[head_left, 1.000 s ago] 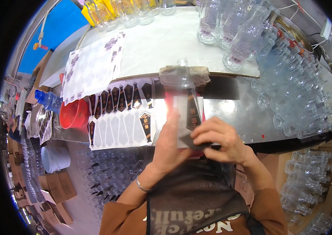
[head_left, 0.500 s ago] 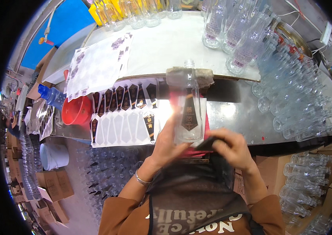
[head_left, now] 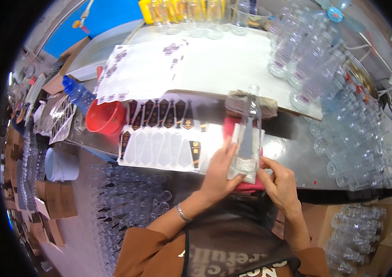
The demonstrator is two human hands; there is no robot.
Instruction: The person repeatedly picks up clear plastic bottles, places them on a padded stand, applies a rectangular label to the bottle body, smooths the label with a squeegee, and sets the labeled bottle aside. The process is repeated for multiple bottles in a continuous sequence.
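A clear glass bottle (head_left: 247, 147) leans on a cloth-wrapped rest (head_left: 267, 106), its neck pointing away from me. A grey tapered patch shows on or through its glass. My left hand (head_left: 219, 173) is closed along the bottle's left side, with the thumb by its base. At the lower right of the bottle, my right hand (head_left: 280, 185) has its fingers curled against the glass. Beneath the bottle lie white paper and a red cloth (head_left: 228, 128). To the left is a sheet of black tie-shaped labels (head_left: 160, 148), with several places bare.
A red bowl (head_left: 105, 117) and blue spray bottle (head_left: 78, 94) stand at the left. A printed sheet (head_left: 140, 69) lies on the white board (head_left: 223, 60). Many glass bottles (head_left: 353, 134) are stacked at right; more bottles (head_left: 133, 198) stand on the floor near a white bucket (head_left: 62, 165).
The bottle's black label face has given way to a plain grey patch. The dark flat piece at my right hand no longer shows there. The whole view has shifted.
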